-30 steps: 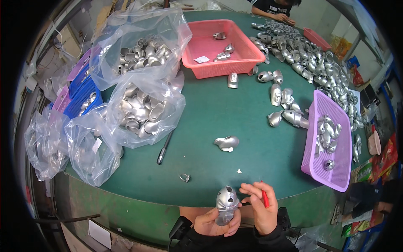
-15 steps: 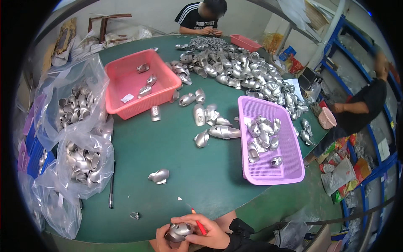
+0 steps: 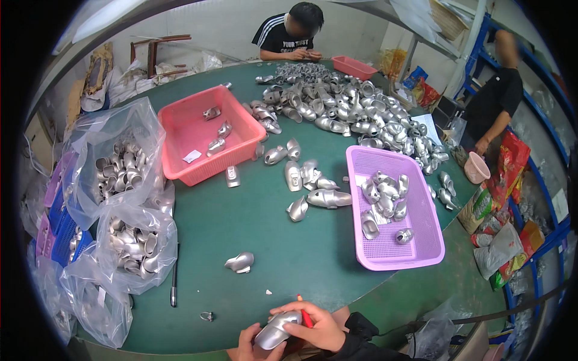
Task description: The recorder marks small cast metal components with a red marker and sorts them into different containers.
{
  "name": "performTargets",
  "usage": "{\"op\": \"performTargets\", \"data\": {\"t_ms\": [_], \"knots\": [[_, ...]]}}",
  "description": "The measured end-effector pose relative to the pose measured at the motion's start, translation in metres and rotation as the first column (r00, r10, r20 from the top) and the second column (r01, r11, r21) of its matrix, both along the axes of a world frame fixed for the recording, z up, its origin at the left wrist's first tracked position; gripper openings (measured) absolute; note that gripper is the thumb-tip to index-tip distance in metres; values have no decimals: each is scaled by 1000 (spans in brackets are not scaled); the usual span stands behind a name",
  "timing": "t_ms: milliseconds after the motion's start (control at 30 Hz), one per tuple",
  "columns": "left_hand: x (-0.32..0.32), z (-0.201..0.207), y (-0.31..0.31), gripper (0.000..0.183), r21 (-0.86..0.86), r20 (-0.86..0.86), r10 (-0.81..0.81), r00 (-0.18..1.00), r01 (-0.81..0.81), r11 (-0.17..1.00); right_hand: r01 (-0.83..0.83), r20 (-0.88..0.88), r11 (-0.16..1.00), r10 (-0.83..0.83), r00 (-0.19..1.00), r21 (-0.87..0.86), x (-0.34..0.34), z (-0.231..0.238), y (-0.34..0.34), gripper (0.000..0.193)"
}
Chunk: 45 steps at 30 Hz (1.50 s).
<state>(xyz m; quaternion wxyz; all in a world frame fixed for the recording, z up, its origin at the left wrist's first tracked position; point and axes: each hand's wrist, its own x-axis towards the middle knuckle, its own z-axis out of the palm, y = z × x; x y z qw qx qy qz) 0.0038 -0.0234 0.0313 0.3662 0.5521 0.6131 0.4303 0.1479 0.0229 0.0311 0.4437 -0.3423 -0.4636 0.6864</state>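
At the table's near edge, a hollow, rounded silver metal shell [image 3: 280,330] lies between my two hands. My left hand [image 3: 248,344] is closed around its left side. My right hand [image 3: 324,332] grips it from the right, with a thumb on its surface. A red pen [image 3: 306,317] is tucked in the right hand's fingers, its tip pointing up. Just ahead on the table sit a small metal ring-like piece [image 3: 207,316] and a single silver shell [image 3: 240,262]. Parts of the left fingers are hidden behind the held shell.
A purple basket [image 3: 431,256] with several shells stands right, a pink basket [image 3: 180,174] back left. Plastic bags [image 3: 129,207] of shells line the left edge beside a black pen [image 3: 174,277]. A large shell heap [image 3: 361,108] lies far back. One person sits opposite; another stands right.
The held shell has been turned and now shows a longer smooth side. The whole view has shifted slightly. The person at the right has moved, with the arm now lowered near a small pink basket.
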Motion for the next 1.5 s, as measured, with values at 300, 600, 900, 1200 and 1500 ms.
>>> {"op": "performTargets", "data": {"t_ms": [300, 600, 900, 1200, 1500], "knots": [[-4, -18, 7, 35, -77, 664, -166, 729, 288, 955, 72, -77, 994, -66, 995, 84, 7, 7, -2, 42], [-3, -10, 1, 19, 324, 377, -264, 888, 141, 936, 121, -378, 987, -153, 913, -106, -19, 7, -10, 50], [2, -11, 10, 72, 89, 674, -263, 691, 277, 957, 160, -487, 952, -274, 830, -261, -20, 0, -4, 42], [6, -8, 3, 69, -211, 723, 62, 688, 134, 968, 180, -429, 949, -281, 858, -260, -23, -21, -12, 43], [13, -40, 25, 33, 114, 987, -63, -150, 361, 926, 212, -509, 964, -266, 819, -163, -23, -6, -18, 45]]}}
